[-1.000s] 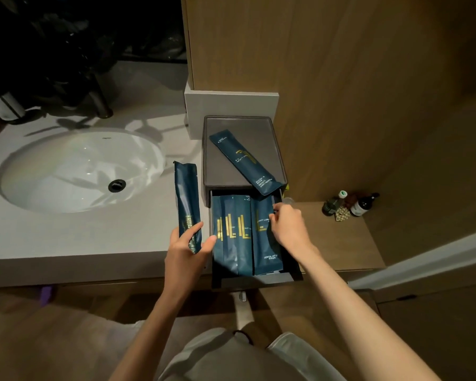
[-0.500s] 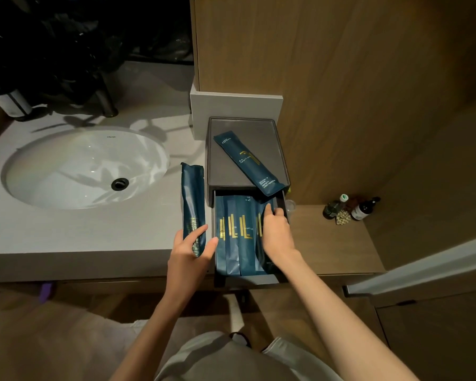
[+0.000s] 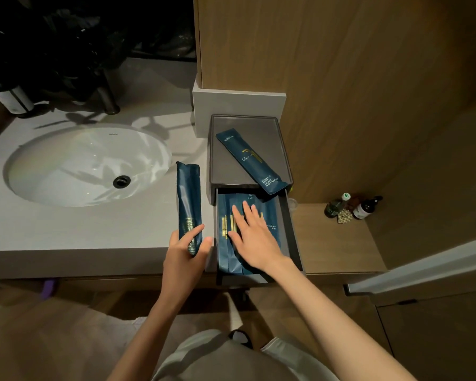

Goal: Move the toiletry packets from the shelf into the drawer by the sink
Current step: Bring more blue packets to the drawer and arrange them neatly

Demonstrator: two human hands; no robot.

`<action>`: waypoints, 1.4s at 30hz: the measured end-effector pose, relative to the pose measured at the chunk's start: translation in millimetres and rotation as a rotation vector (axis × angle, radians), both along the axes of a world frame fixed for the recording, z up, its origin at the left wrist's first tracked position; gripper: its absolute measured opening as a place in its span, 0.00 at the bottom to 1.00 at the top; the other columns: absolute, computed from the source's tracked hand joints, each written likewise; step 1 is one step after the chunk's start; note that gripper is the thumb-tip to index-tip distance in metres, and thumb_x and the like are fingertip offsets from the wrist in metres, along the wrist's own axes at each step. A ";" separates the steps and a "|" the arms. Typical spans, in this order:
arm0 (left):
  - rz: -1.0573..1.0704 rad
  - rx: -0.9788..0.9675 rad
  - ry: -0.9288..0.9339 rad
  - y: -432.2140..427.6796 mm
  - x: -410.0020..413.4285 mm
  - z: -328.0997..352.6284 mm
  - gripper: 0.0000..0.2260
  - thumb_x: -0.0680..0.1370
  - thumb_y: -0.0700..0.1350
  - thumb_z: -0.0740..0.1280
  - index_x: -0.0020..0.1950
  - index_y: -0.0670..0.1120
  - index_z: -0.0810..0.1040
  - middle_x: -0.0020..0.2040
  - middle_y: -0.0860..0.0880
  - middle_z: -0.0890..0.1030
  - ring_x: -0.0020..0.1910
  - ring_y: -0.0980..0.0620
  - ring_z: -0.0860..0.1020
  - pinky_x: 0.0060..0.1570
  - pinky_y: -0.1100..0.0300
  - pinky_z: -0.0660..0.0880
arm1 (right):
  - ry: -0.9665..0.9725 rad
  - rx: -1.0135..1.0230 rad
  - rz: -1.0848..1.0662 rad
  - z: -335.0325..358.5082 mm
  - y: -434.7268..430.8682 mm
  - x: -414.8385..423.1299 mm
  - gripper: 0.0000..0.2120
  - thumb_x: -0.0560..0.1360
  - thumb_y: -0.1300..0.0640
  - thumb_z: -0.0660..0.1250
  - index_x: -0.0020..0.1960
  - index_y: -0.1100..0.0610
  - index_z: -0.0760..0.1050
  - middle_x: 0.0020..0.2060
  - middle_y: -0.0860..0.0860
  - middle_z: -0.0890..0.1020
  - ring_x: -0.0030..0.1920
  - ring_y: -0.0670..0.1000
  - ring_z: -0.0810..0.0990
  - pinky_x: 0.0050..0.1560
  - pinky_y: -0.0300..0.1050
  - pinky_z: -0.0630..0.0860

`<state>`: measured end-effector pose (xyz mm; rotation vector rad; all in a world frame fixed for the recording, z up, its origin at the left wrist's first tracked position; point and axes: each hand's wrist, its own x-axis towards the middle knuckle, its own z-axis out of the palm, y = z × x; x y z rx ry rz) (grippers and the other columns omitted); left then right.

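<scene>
Head view: the left hand [image 3: 184,255] has its fingers clamped on 1 dark blue foil packet [image 3: 188,196] beside the open dark drawer [image 3: 292,229], while the right hand [image 3: 254,237] lays straight fingers on the blue packets [image 3: 227,258] inside.

Single head view, steeply down, close over drawer [image 3: 291,237].

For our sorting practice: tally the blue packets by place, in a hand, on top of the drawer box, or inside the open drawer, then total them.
Held packet in the left hand: 1
Top packet on the drawer box: 1
Drawer packets under the right hand, in the open drawer: 3 showing
Total: 5
</scene>
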<state>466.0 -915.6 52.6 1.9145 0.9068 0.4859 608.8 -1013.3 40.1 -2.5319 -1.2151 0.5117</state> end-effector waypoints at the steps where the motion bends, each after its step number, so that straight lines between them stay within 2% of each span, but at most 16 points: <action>1: -0.001 0.001 0.004 0.8 -0.1 0.2 0.18 0.77 0.48 0.66 0.67 0.50 0.74 0.56 0.49 0.70 0.51 0.51 0.76 0.50 0.59 0.75 | -0.003 -0.020 -0.002 -4.8 0.9 0.7 0.30 0.82 0.48 0.51 0.78 0.52 0.42 0.78 0.53 0.42 0.77 0.55 0.38 0.75 0.50 0.38; 7: 0.002 0.001 0.019 2.6 -2.8 -4.2 0.18 0.78 0.50 0.65 0.68 0.51 0.73 0.56 0.48 0.71 0.53 0.52 0.74 0.50 0.58 0.75 | 0.007 -0.011 0.001 -14.5 -2.6 5.3 0.32 0.82 0.45 0.50 0.77 0.50 0.36 0.78 0.53 0.40 0.77 0.55 0.37 0.75 0.48 0.36; 10: -0.006 0.010 0.028 2.9 -2.0 -6.0 0.19 0.77 0.52 0.65 0.68 0.51 0.73 0.55 0.48 0.71 0.50 0.52 0.75 0.48 0.57 0.77 | 0.002 -0.045 0.000 -15.4 -5.1 7.3 0.32 0.81 0.42 0.49 0.77 0.49 0.35 0.77 0.54 0.38 0.77 0.54 0.35 0.75 0.48 0.35; 13: -0.004 0.022 0.035 3.2 -0.6 -6.8 0.19 0.78 0.52 0.64 0.68 0.52 0.73 0.51 0.49 0.70 0.44 0.55 0.74 0.42 0.63 0.74 | 0.008 -0.053 -0.007 -16.8 -7.7 9.1 0.32 0.81 0.41 0.48 0.77 0.48 0.34 0.77 0.54 0.37 0.76 0.54 0.35 0.73 0.47 0.34; 16: -0.004 0.014 0.037 2.9 0.7 -8.0 0.19 0.78 0.53 0.64 0.68 0.52 0.73 0.50 0.49 0.70 0.44 0.54 0.74 0.40 0.66 0.72 | 0.028 -0.059 -0.017 -16.5 -10.0 10.8 0.32 0.81 0.41 0.48 0.77 0.46 0.35 0.77 0.54 0.36 0.76 0.54 0.33 0.72 0.46 0.33; 18: -0.004 0.009 0.035 2.9 0.5 -9.0 0.19 0.77 0.54 0.64 0.68 0.52 0.73 0.49 0.49 0.70 0.43 0.54 0.75 0.40 0.65 0.72 | 0.011 -0.062 -0.013 -15.7 -9.8 10.4 0.31 0.81 0.42 0.49 0.77 0.46 0.36 0.77 0.54 0.36 0.76 0.55 0.33 0.73 0.48 0.34; 21: 0.007 -0.013 0.026 2.7 -0.6 -9.2 0.19 0.77 0.54 0.64 0.68 0.52 0.73 0.50 0.50 0.69 0.45 0.54 0.74 0.41 0.64 0.73 | -0.118 -0.056 0.028 -16.5 -8.0 9.0 0.30 0.82 0.43 0.48 0.78 0.47 0.38 0.77 0.51 0.38 0.76 0.56 0.33 0.76 0.54 0.38; 23: 0.018 -0.031 0.017 2.3 -1.1 -8.0 0.19 0.77 0.53 0.64 0.68 0.52 0.73 0.52 0.50 0.69 0.47 0.54 0.74 0.43 0.64 0.74 | -0.188 -0.073 0.064 -19.1 -7.2 9.3 0.28 0.82 0.43 0.45 0.78 0.49 0.39 0.78 0.50 0.40 0.77 0.55 0.35 0.76 0.57 0.40; 27: 0.031 -0.043 0.005 0.5 -1.3 -5.4 0.19 0.77 0.52 0.65 0.67 0.50 0.74 0.53 0.51 0.69 0.47 0.59 0.74 0.42 0.66 0.73 | -0.235 -0.101 0.063 -25.5 -7.3 10.3 0.31 0.76 0.40 0.33 0.78 0.49 0.40 0.78 0.48 0.44 0.77 0.56 0.38 0.76 0.59 0.41; 34: 0.036 -0.056 -0.003 -0.5 -1.1 -3.7 0.19 0.77 0.52 0.65 0.67 0.49 0.74 0.52 0.51 0.70 0.47 0.59 0.74 0.43 0.66 0.72 | -0.225 -0.086 0.020 -27.2 -8.1 10.8 0.33 0.74 0.40 0.30 0.78 0.49 0.40 0.78 0.49 0.43 0.77 0.56 0.39 0.73 0.54 0.36; 36: 0.037 -0.063 -0.004 -1.0 -0.7 -3.5 0.19 0.77 0.51 0.65 0.67 0.49 0.74 0.52 0.51 0.70 0.48 0.59 0.74 0.43 0.66 0.72 | -0.220 -0.102 -0.008 -27.3 -9.9 11.7 0.31 0.77 0.40 0.32 0.78 0.50 0.39 0.78 0.49 0.42 0.77 0.55 0.38 0.73 0.54 0.36; 38: 0.035 -0.068 -0.003 -1.6 -0.7 -3.6 0.19 0.78 0.51 0.65 0.67 0.49 0.74 0.52 0.51 0.70 0.48 0.59 0.74 0.43 0.66 0.73 | -0.197 -0.116 -0.030 -26.3 -12.0 13.9 0.28 0.81 0.42 0.38 0.78 0.50 0.38 0.78 0.50 0.41 0.77 0.54 0.37 0.74 0.55 0.36; 42: 0.042 -0.057 0.003 -1.9 -1.1 -3.6 0.18 0.78 0.51 0.64 0.67 0.50 0.74 0.51 0.51 0.70 0.47 0.57 0.74 0.46 0.62 0.74 | -0.170 -0.089 0.029 -20.1 -13.7 14.8 0.28 0.82 0.43 0.43 0.77 0.47 0.37 0.78 0.49 0.40 0.77 0.55 0.35 0.75 0.60 0.38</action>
